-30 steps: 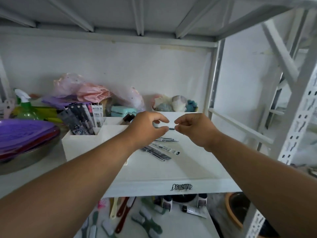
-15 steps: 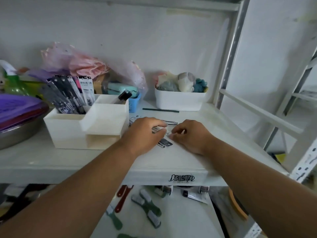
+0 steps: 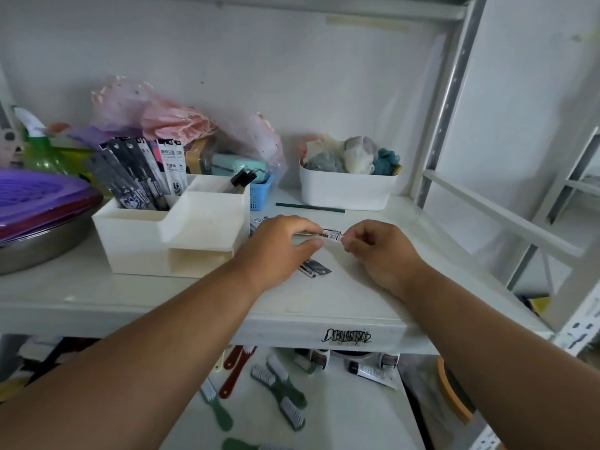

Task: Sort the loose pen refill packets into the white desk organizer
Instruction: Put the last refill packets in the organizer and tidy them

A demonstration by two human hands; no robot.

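Observation:
A white desk organizer [image 3: 181, 237] stands on the shelf at the left, with several dark refill packets [image 3: 136, 177] upright in its back compartment. My left hand [image 3: 279, 246] and my right hand [image 3: 380, 251] both pinch one pen refill packet [image 3: 329, 237] between them, just above the shelf and right of the organizer. Another dark packet [image 3: 313, 267] lies on the shelf under my hands. More loose packets [image 3: 258, 220] peek out beyond my left hand.
A white bin of cloths [image 3: 347, 188] and a thin green stick [image 3: 310, 207] sit behind my hands. A metal bowl with purple lids [image 3: 39, 222] stands far left, a blue basket [image 3: 261, 193] behind the organizer. Brushes [image 3: 279, 388] lie on the lower shelf.
My hands dropped from chest height to the loose packets on the shelf, then lifted one packet slightly, held at both ends. The view has tilted down and closer.

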